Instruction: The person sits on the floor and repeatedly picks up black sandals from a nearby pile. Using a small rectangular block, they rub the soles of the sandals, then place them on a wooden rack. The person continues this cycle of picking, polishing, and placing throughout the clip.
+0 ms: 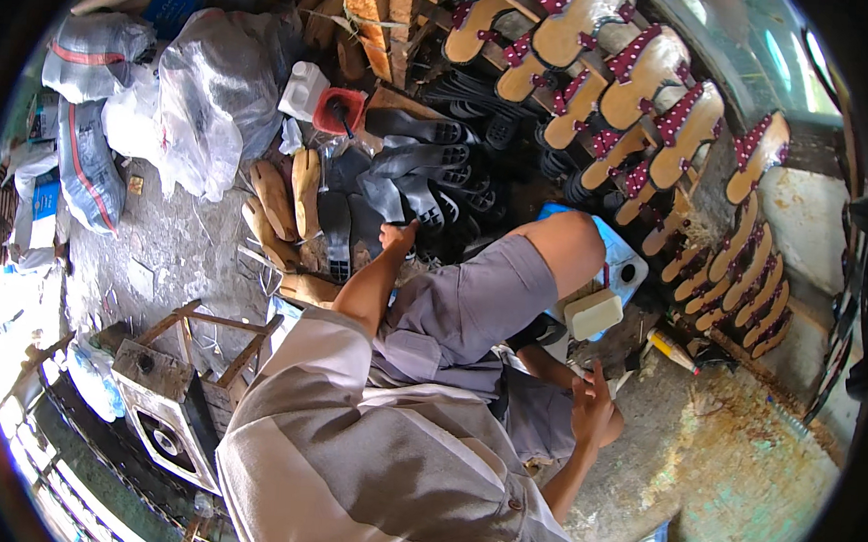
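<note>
My left hand reaches into a pile of black shoe soles, its fingers closed at the near end of one black sole. More black soles lie stacked just beyond, some with openwork ends. To the left of that hand, several wooden shoe lasts rest on the floor. My right hand is by my right knee with its fingers apart, and I see nothing in it. Nearest to it are a pale rectangular block and a yellow-handled tool.
Racks of sandals with dotted dark-red straps stand at the far right. A red container and a white jug sit beyond the lasts. Grey plastic sacks bulge at the far left. A boxy speaker-like case stands at the near left.
</note>
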The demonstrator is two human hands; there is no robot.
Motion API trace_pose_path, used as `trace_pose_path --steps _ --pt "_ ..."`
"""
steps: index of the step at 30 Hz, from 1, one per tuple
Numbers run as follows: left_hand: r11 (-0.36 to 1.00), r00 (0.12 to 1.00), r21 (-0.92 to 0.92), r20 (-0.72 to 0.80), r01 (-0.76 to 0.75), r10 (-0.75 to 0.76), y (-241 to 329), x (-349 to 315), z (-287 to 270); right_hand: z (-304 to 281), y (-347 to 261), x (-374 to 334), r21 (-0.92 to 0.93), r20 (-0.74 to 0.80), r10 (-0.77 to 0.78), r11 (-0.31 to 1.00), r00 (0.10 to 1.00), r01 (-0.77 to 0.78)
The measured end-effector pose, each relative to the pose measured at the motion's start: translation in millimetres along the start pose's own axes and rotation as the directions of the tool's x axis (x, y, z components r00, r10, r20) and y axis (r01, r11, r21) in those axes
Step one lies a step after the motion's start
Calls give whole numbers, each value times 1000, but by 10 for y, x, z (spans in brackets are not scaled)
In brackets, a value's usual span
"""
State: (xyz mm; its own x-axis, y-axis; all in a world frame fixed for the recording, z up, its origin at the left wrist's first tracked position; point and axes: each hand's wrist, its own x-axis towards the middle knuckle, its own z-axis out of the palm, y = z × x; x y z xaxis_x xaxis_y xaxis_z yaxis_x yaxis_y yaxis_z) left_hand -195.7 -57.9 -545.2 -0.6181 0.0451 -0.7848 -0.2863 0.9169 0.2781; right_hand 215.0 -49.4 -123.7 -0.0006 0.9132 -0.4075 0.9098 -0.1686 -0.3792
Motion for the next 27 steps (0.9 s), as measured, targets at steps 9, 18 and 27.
trace_pose_path --steps 9,18,27 --pt "926 966 350 -156 -141 206 -431 -104 -843 139 -71 97 17 19 -40 999 999 39" --pt "970 951 -8 196 -242 238 139 298 -767 185 -134 259 11 13 -151 989 989 150" --pt "679 921 656 66 -330 383 1238 926 -61 181 103 49 146 34 29 989 999 -34"
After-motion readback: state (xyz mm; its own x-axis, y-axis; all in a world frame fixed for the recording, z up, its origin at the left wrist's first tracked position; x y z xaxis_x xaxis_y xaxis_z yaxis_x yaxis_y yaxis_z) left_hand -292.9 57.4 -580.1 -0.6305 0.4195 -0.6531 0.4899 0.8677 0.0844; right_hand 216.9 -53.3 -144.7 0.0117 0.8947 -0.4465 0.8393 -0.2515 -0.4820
